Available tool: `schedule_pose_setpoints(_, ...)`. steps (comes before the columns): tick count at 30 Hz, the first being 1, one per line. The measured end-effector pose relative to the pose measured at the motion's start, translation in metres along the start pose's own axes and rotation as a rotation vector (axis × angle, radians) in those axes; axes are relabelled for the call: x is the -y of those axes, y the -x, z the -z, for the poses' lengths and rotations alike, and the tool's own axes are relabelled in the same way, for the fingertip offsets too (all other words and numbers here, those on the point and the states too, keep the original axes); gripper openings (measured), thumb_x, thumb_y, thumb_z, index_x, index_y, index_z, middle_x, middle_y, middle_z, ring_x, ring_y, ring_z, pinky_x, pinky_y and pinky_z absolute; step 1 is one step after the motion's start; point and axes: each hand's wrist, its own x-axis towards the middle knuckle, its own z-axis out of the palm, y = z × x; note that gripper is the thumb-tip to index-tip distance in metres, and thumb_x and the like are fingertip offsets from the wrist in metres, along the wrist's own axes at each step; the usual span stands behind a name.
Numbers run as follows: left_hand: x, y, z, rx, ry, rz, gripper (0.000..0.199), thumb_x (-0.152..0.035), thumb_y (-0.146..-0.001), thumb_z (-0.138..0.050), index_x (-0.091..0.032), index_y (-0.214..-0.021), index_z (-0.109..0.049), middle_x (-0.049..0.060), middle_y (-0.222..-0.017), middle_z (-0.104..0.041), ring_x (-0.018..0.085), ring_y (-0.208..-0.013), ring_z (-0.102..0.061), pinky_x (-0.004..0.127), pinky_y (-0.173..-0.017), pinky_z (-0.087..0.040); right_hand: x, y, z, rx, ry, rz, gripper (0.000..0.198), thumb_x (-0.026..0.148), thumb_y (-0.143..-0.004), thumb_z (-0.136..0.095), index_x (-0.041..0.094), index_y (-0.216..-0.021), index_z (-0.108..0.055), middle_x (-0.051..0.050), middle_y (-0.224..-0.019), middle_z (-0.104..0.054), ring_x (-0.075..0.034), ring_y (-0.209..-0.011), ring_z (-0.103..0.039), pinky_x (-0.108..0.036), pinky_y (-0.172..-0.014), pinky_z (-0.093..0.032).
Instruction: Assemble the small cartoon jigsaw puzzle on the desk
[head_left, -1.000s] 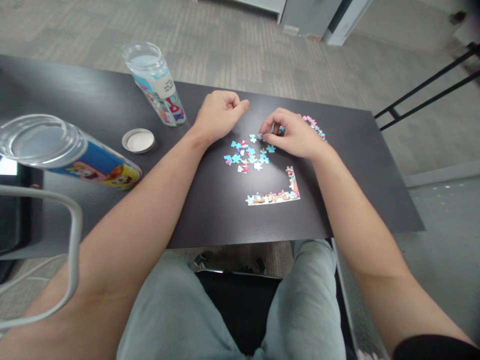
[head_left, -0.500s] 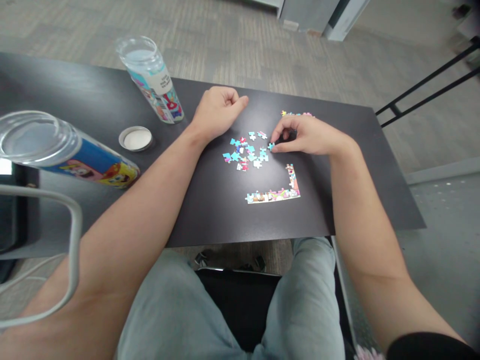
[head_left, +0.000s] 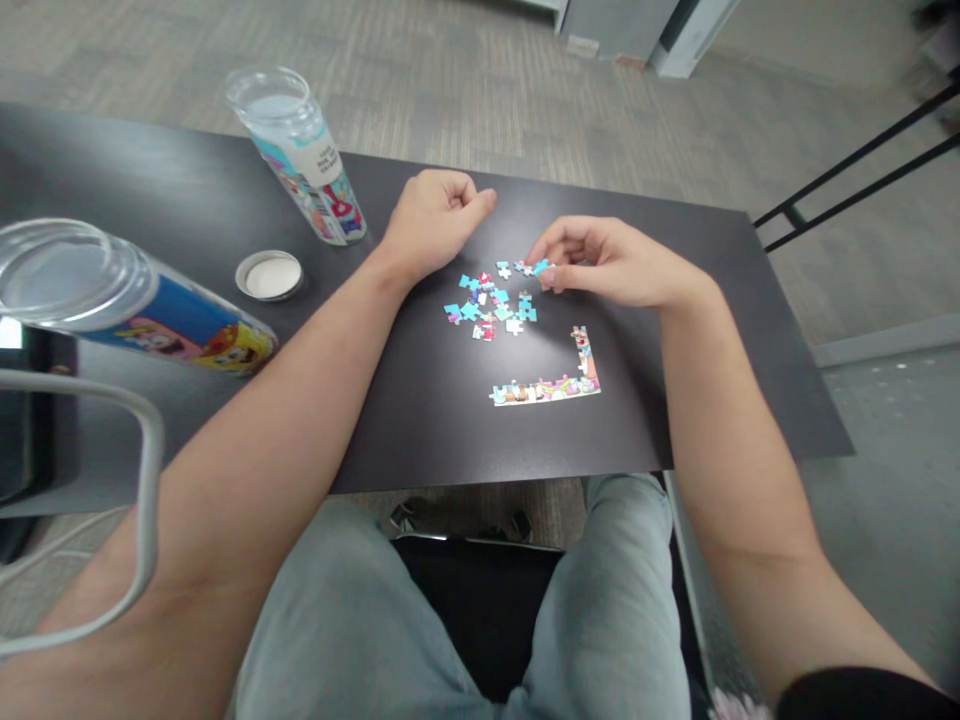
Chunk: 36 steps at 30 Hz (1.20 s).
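My right hand [head_left: 611, 262] pinches a light-blue jigsaw piece [head_left: 541, 267] between thumb and fingertips, at the far right side of a loose group of jigsaw pieces [head_left: 501, 312]. Another loose piece lies right by those fingertips. My left hand [head_left: 435, 218] rests on the table to the left, beyond the pieces, its fingers curled in and nothing seen in them. Nearer to me, an L-shaped strip of joined jigsaw pieces [head_left: 551, 388] lies flat, with its corner at the lower right.
On the left stand a clear jar with a cartoon label [head_left: 319, 165] and a larger clear jar [head_left: 202, 325]. A round lid [head_left: 270, 275] lies between them and my left forearm. A white cable [head_left: 154, 470] loops at the lower left. The dark table [head_left: 450, 440] ends before my knees.
My right hand has shifted slightly left and away from me with the light-blue piece. Pieces seen earlier beyond that hand are now hidden. My left hand stays in place.
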Motion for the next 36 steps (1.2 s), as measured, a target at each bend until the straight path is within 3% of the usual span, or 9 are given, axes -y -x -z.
schedule_pose_setpoints(11, -0.011, 0.004, 0.004, 0.057, -0.044, 0.069, 0.073, -0.096, -0.1, -0.076, -0.032, -0.072, -0.054, 0.0, -0.06, -0.043, 0.025, -0.087, -0.047, 0.047, -0.08, -0.029, -0.004, -0.001, -0.003, 0.005, 0.019, 0.018, 0.051, 0.059, -0.09, -0.116, 0.027, -0.116, -0.086, 0.0, -0.093, -0.076, -0.021, -0.086, -0.065, -0.039, -0.081, -0.055)
schedule_pose_setpoints(19, -0.011, 0.003, 0.003, 0.039, -0.066, 0.066, 0.07, -0.091, -0.1, -0.078, -0.032, -0.071, -0.054, 0.001, -0.06, -0.044, 0.027, -0.086, -0.052, 0.048, -0.079, -0.032, -0.004, -0.001, -0.005, 0.012, 0.032, 0.044, 0.049, 0.062, -0.091, -0.114, 0.028, -0.118, -0.09, -0.003, -0.098, -0.082, -0.024, -0.091, -0.069, -0.041, -0.085, -0.06)
schedule_pose_setpoints(25, -0.013, 0.003, 0.004, 0.037, -0.071, 0.073, 0.065, -0.088, -0.097, -0.079, -0.034, -0.07, -0.055, 0.002, -0.059, -0.047, 0.029, -0.086, -0.056, 0.049, -0.078, -0.035, -0.003, -0.001, -0.004, 0.023, 0.064, 0.059, 0.047, 0.06, -0.096, -0.11, 0.027, -0.126, -0.093, -0.002, -0.096, -0.077, -0.025, -0.094, -0.07, -0.041, -0.087, -0.06)
schedule_pose_setpoints(36, -0.011, 0.002, 0.003, 0.025, -0.056, 0.054, 0.065, -0.083, -0.1, -0.08, -0.033, -0.069, -0.053, 0.002, -0.061, -0.046, 0.029, -0.087, -0.051, 0.05, -0.08, -0.034, -0.007, -0.003, -0.005, 0.057, 0.03, 0.049, 0.063, 0.064, -0.094, -0.112, 0.028, -0.138, -0.083, 0.001, -0.098, -0.075, -0.022, -0.091, -0.067, -0.039, -0.087, -0.057)
